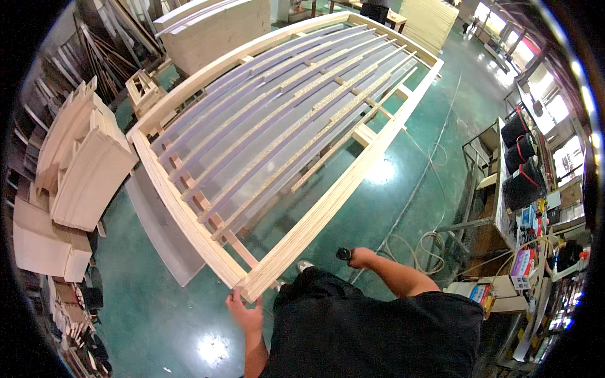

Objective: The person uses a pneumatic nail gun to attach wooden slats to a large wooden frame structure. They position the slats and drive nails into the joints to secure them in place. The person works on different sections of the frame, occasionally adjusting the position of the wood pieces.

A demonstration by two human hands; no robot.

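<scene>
A large pale wooden frame (328,219) stretches away from me, its near corner right in front of my body. Inside it lie several long slats (268,151) with purple-grey sides and speckled tops, over grey sheet material. At that near corner my left hand (246,315) has its fingers and thumb around the wood's end. Off to the right of the frame, my right hand (362,257) is closed on a black tool (344,254), apart from the wood. Most of the tool is hidden, so its kind cannot be made out.
A pale hose (435,252) lies coiled on the green floor at right. Beyond it stands a workbench (498,208) with black bins (524,183) and boxes. Stacked pale boards (91,176) line the left, and a grey sheet (167,230) sticks out under the frame.
</scene>
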